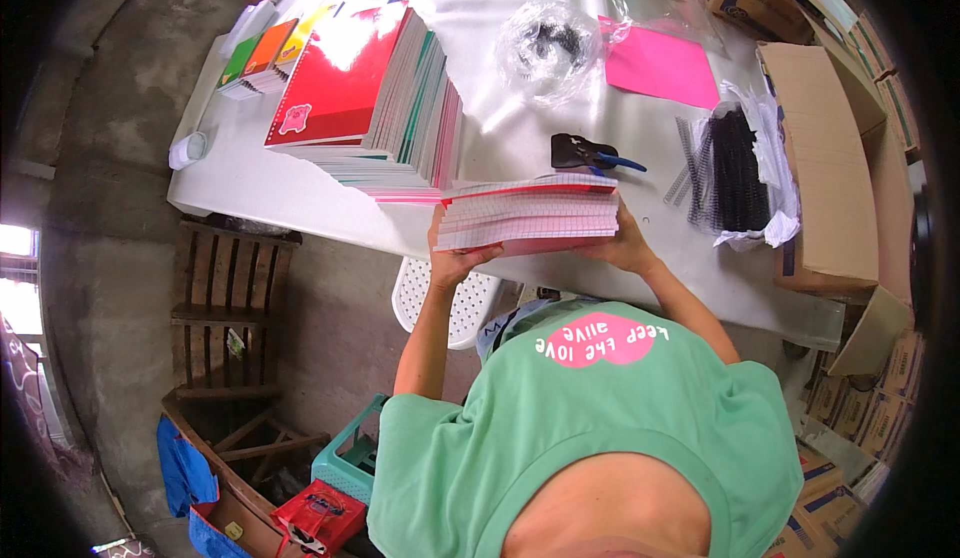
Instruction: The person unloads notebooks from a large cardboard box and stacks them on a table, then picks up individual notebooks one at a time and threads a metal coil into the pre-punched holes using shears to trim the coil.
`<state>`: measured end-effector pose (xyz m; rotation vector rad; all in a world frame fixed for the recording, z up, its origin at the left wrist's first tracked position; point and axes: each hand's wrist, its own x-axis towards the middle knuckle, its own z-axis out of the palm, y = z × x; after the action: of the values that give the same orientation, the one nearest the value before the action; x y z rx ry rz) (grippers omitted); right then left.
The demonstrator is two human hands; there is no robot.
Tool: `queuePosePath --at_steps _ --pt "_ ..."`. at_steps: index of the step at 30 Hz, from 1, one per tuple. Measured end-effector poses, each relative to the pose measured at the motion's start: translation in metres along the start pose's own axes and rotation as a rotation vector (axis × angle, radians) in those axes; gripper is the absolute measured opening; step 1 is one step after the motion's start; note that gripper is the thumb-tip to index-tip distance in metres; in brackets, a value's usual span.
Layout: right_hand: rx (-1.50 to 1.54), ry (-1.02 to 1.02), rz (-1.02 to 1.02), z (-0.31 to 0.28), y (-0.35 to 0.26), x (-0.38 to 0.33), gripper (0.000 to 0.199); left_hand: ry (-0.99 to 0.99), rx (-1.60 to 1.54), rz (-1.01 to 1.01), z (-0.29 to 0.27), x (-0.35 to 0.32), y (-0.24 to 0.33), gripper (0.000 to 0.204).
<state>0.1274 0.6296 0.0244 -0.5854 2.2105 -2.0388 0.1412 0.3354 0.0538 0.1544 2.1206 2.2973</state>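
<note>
— White worktop (pixel 300 198) before us; where's the sheaf of gridded pages (pixel 530 216)?
— At its near edge, both grips closed on it: left hand (pixel 452 261), right hand (pixel 622 246) squaring the ends.

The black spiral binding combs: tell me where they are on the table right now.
In the head view the black spiral binding combs lie on the white table's right side, on a crumpled clear bag beside the open cardboard box, right of the black hole punch.
</note>
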Motion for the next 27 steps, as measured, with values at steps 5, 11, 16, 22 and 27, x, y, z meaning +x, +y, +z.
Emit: queuePosePath --at_steps 5,11,16,22,27 --pt "-0.155 -0.087 0.050 0.003 0.007 0.001 0.099 0.026 0.034 0.048 -0.012 -0.007 -0.022 0.081" --pt "-0.330 -0.184 0.005 -0.003 0.016 -0.007 0.141 0.031 0.013 0.291 -0.003 -0.001 -0.014 0.126" --pt "-0.161 -0.194 0.049 0.016 -0.005 0.004 0.153 -0.015 -0.101 0.230 -0.004 0.003 -0.009 0.147" --pt "-0.167 -0.178 0.075 0.022 0.008 0.009 0.151 -0.067 -0.095 0.182 -0.009 0.004 -0.009 0.142" --pt "-0.258 0.008 -0.128 0.019 0.020 0.015 0.141 -0.090 -0.002 0.187 -0.018 0.001 -0.024 0.141"
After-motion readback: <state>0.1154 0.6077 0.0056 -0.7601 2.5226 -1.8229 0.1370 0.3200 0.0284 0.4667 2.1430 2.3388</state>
